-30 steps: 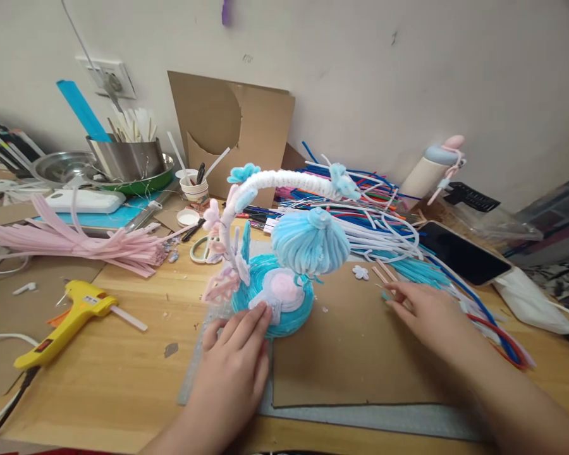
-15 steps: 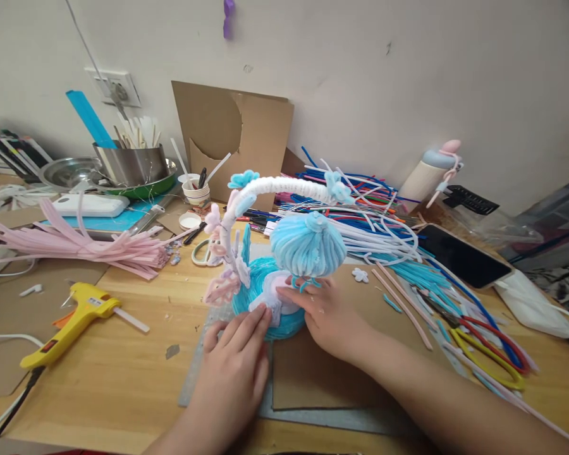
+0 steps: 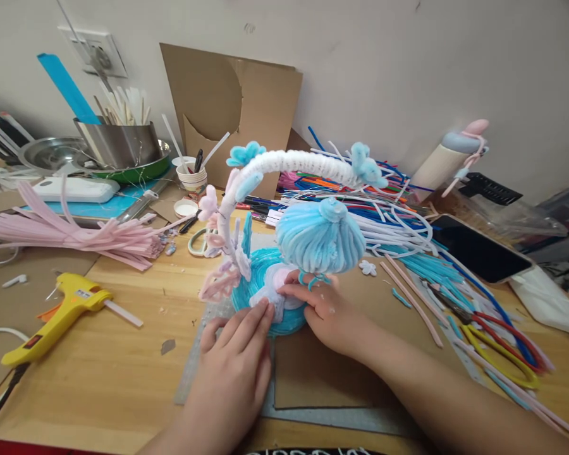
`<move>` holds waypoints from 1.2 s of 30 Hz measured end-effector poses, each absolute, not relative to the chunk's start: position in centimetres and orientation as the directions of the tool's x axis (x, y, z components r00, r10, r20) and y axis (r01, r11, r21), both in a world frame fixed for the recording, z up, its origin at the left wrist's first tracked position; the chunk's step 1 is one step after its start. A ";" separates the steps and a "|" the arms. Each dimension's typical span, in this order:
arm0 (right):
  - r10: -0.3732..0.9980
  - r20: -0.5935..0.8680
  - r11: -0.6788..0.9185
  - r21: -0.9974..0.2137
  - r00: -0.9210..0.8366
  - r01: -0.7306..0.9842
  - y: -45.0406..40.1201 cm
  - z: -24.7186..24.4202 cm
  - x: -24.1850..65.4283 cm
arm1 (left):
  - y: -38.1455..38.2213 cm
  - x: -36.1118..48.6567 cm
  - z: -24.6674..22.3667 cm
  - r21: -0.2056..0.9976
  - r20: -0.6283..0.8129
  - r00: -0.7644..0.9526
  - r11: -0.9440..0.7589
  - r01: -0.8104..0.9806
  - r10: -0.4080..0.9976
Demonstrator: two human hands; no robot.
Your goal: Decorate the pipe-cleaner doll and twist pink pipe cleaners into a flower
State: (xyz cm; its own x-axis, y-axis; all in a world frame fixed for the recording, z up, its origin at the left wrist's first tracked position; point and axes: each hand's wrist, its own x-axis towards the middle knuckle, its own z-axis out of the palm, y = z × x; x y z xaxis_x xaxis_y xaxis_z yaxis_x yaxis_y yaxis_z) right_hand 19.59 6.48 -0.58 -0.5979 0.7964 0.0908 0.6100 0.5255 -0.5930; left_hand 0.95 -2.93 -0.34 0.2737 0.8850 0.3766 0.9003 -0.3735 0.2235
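Note:
A pipe-cleaner lamp stands in front of me on a round blue base [image 3: 258, 278]. Its white wrapped arch [image 3: 294, 161] rises from the left, with blue flowers on top and pink ones down the side. A pleated blue shade [image 3: 320, 237] hangs over the base's right part. On the base lies a pale lavender fuzzy piece [image 3: 271, 297]. My left hand [image 3: 237, 354] presses its closed fingertips on the near edge of that piece. Reaching in under the shade, my right hand [image 3: 329, 313] grips its right side with bent fingers; part of this grip is hidden.
Left lie a yellow glue gun [image 3: 59, 316] and a pink pipe-cleaner bundle [image 3: 76, 227]. Cardboard [image 3: 332, 379] and a grey mat [image 3: 187, 379] sit beneath. At right are yellow-and-red-handled pliers [image 3: 497, 357], a phone [image 3: 478, 246], a bottle [image 3: 448, 155] and loose pipe cleaners [image 3: 389, 234].
The camera view has shifted and tilted slightly, so the lamp's shade and arch appear larger and farther right. Both hands stay at the lavender piece with almost the same hold.

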 end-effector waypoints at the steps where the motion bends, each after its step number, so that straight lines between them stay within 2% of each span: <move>1: 0.796 0.093 0.520 -0.610 -0.598 0.598 6.5 -0.6 19.6 | -2.9 1.0 -0.3 0.225 0.377 0.272 -0.373 0.900 0.885; 6: 0.837 0.076 0.415 -0.733 -0.542 0.539 6.6 -0.6 19.6 | -2.8 1.0 -0.2 0.230 0.376 0.268 -0.370 0.900 0.887; 12: 0.868 0.082 0.374 -0.756 -0.489 0.537 6.6 -0.4 19.6 | -2.9 1.1 -0.2 0.236 0.380 0.264 -0.369 0.899 0.887; 18: 0.871 0.110 0.352 -0.820 -0.479 0.452 6.5 -0.2 19.5 | -2.9 1.1 -0.2 0.230 0.384 0.265 -0.370 0.900 0.885; 28: 0.860 0.160 0.424 -0.752 -0.484 0.504 6.7 -1.2 18.6 | -2.9 1.1 -0.2 0.221 0.387 0.264 -0.367 0.904 0.883; 36: 0.890 0.181 0.401 -0.751 -0.419 0.525 7.1 -1.8 19.3 | -2.9 1.1 -0.3 0.222 0.378 0.264 -0.363 0.905 0.888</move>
State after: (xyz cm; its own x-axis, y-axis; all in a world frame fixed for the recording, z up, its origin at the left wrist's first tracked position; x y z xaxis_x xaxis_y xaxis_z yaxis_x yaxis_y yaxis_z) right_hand 19.32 7.09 -1.84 -0.4194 0.8895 0.1812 0.5251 0.4006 -0.7508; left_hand 1.08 -2.88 -0.27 0.2637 0.8876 0.3777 0.9049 -0.3633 0.2219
